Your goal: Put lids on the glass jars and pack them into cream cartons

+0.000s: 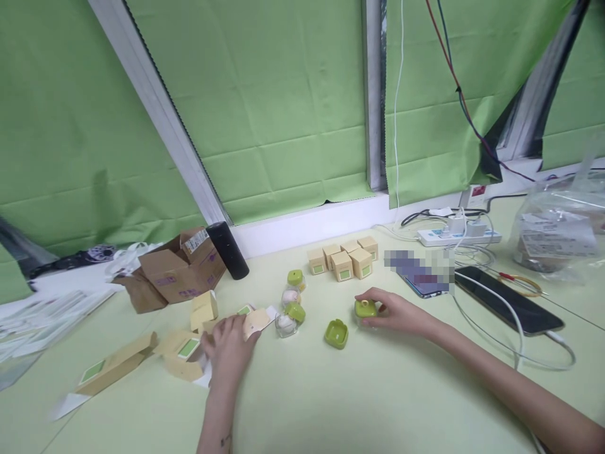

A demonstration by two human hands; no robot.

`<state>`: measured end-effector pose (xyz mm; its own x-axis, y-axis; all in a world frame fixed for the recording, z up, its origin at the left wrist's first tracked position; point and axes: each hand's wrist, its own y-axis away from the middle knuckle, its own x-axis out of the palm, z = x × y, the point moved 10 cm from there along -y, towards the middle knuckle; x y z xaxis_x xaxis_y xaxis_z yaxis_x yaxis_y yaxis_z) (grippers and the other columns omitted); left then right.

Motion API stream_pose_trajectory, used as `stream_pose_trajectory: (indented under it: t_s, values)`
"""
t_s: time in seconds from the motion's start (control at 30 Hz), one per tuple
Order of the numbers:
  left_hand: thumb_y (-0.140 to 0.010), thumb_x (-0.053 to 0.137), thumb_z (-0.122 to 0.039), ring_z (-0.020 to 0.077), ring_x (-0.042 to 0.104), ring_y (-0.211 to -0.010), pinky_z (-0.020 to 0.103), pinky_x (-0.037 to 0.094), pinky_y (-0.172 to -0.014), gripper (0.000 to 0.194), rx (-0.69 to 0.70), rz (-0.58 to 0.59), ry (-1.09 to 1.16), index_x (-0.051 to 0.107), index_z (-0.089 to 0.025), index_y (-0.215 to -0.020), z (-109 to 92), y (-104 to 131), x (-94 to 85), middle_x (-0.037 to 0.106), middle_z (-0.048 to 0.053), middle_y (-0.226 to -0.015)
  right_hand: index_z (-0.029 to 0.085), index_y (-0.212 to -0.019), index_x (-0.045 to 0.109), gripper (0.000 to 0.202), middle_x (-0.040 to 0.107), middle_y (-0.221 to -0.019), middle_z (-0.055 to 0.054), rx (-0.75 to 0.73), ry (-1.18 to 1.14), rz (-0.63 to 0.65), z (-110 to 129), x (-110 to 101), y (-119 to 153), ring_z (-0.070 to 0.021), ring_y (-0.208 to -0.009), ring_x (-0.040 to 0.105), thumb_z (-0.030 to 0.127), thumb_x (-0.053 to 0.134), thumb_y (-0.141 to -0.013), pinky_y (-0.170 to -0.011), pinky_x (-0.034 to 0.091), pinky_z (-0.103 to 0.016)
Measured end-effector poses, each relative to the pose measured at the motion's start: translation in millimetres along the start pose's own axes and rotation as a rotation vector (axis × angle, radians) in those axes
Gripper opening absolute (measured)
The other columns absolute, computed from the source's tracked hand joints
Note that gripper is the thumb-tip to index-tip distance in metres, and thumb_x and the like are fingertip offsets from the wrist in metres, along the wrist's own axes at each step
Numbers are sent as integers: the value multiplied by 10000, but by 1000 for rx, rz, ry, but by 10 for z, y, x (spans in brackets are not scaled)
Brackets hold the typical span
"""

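My right hand [390, 309] is closed round a small clear container with a green lid [365, 308]. Left of it, a separate green lid [336, 333] lies on the table. My left hand [230, 345] rests on opened tan packaging, its fingers bent over a flattened tan box [256, 321]; whether it grips anything is hidden. Between the hands are clear containers, one with a green lid [295, 278] and another holding something white [286, 324]. Unfolded boxes [182, 355] lie beside my left wrist.
Several small tan boxes [362, 262] stand at the back. A cardboard box [184, 268] and black cylinder [227, 250] are back left. Phones, one black [508, 299], cables, a power strip [458, 236] and a plastic bag [560, 233] lie right.
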<state>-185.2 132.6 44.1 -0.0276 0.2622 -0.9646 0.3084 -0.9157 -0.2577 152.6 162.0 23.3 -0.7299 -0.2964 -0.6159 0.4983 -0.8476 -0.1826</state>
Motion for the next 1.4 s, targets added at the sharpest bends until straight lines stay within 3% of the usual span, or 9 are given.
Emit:
stream_pose_trajectory:
  t_s: [0.23, 0.4, 0.5, 0.57, 0.73, 0.9, 1.03, 1.2, 1.4]
  values:
    - [-674, 558, -480, 348, 437, -1165, 517, 148, -1013, 557, -18, -20, 40, 501, -153, -1120, -33, -1, -106, 602, 163, -1122, 254, -1124, 593, 433, 616, -1086, -56, 18, 97, -42, 23, -71, 39, -236, -931, 594, 426, 624, -727, -813, 475, -361]
    - [-725, 530, -494, 344, 531, -1044, 499, 239, -950, 574, -94, -337, 126, 502, -135, -1171, 70, 93, -549, 628, 177, -1065, 252, -1145, 571, 424, 616, -1089, -58, -60, 33, -176, 190, -171, 68, -225, -936, 595, 425, 610, -760, -799, 500, -362]
    - [-678, 601, -527, 325, 546, -1017, 452, 321, -920, 520, -92, -535, 399, 547, -177, -1059, 24, 244, -823, 619, 146, -1064, 258, -1139, 576, 416, 610, -1121, -65, -91, -85, -266, 342, -250, 119, -231, -974, 587, 422, 624, -760, -798, 510, -363]
    - [-587, 690, -520, 298, 562, -974, 416, 406, -844, 580, -121, -540, 761, 502, -206, -1038, -19, 306, -820, 617, 103, -1019, 257, -1120, 595, 400, 614, -1123, -65, -104, -169, -295, 430, -279, 154, -235, -990, 583, 416, 638, -756, -801, 512, -355]
    - [-401, 769, -528, 237, 603, -777, 316, 483, -641, 765, -157, -43, 1674, 449, -229, -1028, -579, 378, -221, 612, 18, -794, 221, -1073, 629, 369, 628, -1068, -74, -75, -419, -316, 448, -310, 189, -231, -946, 599, 400, 657, -752, -770, 517, -330]
    - [-545, 656, -544, 250, 610, -747, 339, 474, -677, 514, -209, 698, 1828, 568, -167, -882, -1278, 804, 296, 660, 71, -794, 219, -1008, 663, 333, 630, -967, -51, -43, -592, -439, 270, -478, 227, -197, -828, 593, 427, 647, -749, -656, 501, -266]
    - [-656, 696, -331, 234, 598, -926, 317, 436, -812, 423, -25, 773, 1739, 528, -195, -1020, -1512, 911, 211, 652, 64, -969, 242, -1014, 669, 326, 631, -947, -33, -60, -619, -506, 196, -594, 277, -175, -809, 568, 442, 631, -759, -618, 460, -218]
    - [-635, 743, -373, 218, 603, -796, 328, 461, -707, 673, 74, 744, 1409, 345, -228, -1157, -1532, 944, 303, 608, 52, -926, 248, -1002, 675, 303, 633, -980, -37, -84, -601, -446, 326, -512, 306, -186, -839, 583, 432, 630, -766, -636, 476, -222]
    - [-743, 609, -485, 242, 516, -1045, 355, 398, -869, 646, 426, 890, 1458, 304, -251, -1262, -1788, 1162, 158, 494, 89, -1222, 223, -1041, 656, 340, 656, -974, -60, -51, -456, -327, 503, -305, 283, -211, -862, 611, 431, 623, -774, -735, 511, -297]
